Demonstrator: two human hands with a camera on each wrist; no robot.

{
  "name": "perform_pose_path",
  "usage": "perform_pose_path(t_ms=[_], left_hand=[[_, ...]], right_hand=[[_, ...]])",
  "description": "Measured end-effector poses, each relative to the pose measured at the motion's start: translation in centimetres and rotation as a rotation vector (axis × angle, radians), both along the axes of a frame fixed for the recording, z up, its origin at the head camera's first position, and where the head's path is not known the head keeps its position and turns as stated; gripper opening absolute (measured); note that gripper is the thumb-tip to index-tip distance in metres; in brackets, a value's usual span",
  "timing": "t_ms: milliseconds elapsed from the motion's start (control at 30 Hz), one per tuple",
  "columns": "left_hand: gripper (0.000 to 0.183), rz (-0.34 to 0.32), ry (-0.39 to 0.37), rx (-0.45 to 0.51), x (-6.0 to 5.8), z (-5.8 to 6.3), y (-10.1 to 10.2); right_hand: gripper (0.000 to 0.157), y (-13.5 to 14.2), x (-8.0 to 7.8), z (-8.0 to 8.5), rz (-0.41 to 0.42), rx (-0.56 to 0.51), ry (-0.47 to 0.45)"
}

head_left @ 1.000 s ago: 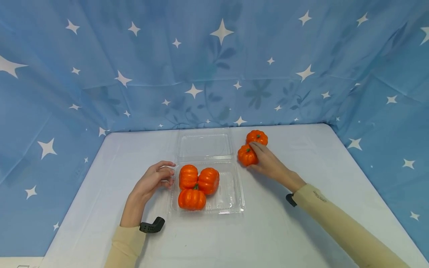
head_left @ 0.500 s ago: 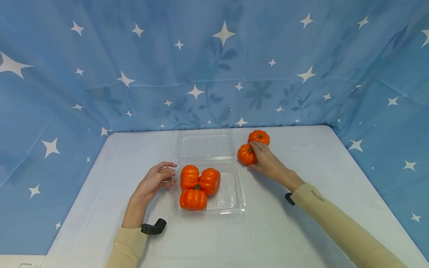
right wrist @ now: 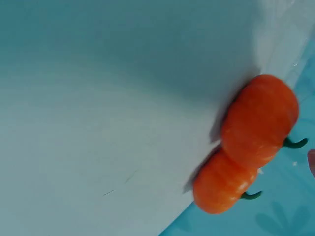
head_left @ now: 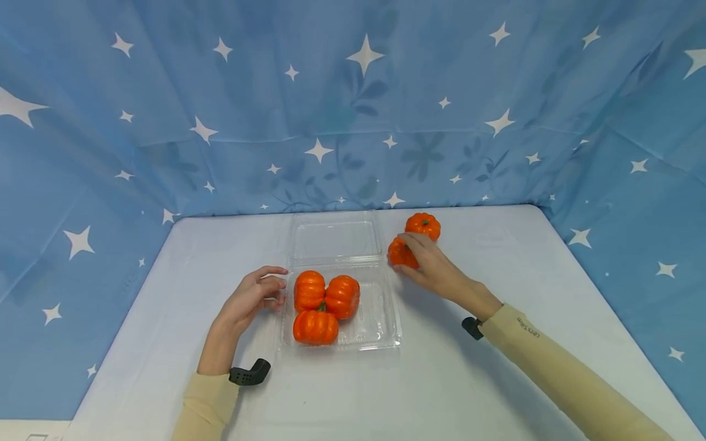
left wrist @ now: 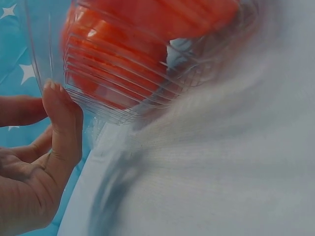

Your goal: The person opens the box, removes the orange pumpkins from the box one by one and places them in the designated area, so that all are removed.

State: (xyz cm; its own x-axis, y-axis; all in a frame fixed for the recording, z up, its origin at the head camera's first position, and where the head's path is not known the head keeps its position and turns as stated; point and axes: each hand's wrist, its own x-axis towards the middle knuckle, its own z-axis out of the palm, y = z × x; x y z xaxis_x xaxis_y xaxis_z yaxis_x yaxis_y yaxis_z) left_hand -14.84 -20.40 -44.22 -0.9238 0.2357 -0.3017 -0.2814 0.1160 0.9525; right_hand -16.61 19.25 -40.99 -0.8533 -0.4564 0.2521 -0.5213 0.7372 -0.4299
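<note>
A clear plastic clamshell box (head_left: 377, 318) lies open, its lid (head_left: 335, 240) folded back toward the curtain. Inside sit three small orange pumpkins (head_left: 315, 327), bunched at the left. My left hand (head_left: 248, 301) is at the box's left edge; in the left wrist view thumb and finger pinch the box's rim (left wrist: 74, 96). Right of the box, my right hand (head_left: 438, 269) has its thumb and fingers round a pumpkin (head_left: 398, 252), partly covering it. Just behind is another pumpkin (head_left: 423, 225). The right wrist view shows both green-stemmed pumpkins (right wrist: 261, 120) and only a sliver of finger.
A white cloth-covered table (head_left: 441, 380) carries everything. Behind and at both sides hangs a blue curtain (head_left: 248, 92) with white stars. Black straps with a small device (head_left: 250, 373) are on the wrists.
My right hand has shifted slightly left and its fingers have closed further over the nearer pumpkin, which has moved slightly left. The left hand and the box stay in place.
</note>
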Motion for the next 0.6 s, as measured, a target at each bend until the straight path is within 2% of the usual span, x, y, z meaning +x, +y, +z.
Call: perform_pose_path(t_ms=[267,467,600], left_hand=[[0.043,0.021,-0.024,0.001,-0.1,0.2,0.2],[0.042,0.044,-0.043,0.0,-0.1,0.2,0.2],[0.042,0.053,-0.047,0.007,-0.2,-0.1,0.2]], right_hand=[[0.058,-1.6,0.5,1.3,-0.01,-0.051,-0.113],[0.055,-2.7,0.6,1.8,0.016,-0.077,-0.176],[0.055,-3.4,0.6,2.0,0.036,-0.104,-0.278]])
